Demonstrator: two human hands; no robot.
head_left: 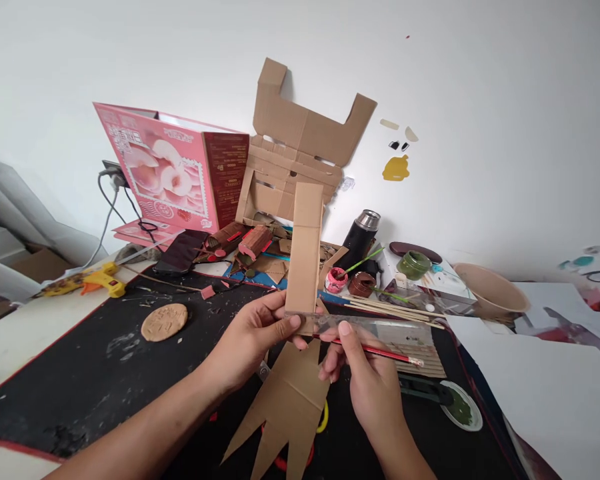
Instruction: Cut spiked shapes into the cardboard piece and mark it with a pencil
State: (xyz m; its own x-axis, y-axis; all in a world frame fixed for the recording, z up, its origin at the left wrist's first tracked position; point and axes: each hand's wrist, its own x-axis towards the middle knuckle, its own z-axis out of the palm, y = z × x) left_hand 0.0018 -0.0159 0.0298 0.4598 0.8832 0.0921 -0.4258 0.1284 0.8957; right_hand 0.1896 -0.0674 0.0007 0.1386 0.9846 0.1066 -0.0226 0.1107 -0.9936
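My left hand is closed on the lower end of a long cardboard strip, which stands upright before me. Its thumb presses one end of a clear ruler across the strip. My right hand grips the ruler with its thumb on top and also holds a red pencil, eraser end to the right. Its point is hidden near the strip. Below both hands lies a cardboard piece cut into long spikes. Yellow and red loops, perhaps scissor handles, peek out from under it.
On the black mat lie a round clay-like disc, a yellow glue gun and a dark green cutter. Behind stand a pink box, a cut cardboard sheet, a black thermos and paint jars. Thin sticks lie rightward.
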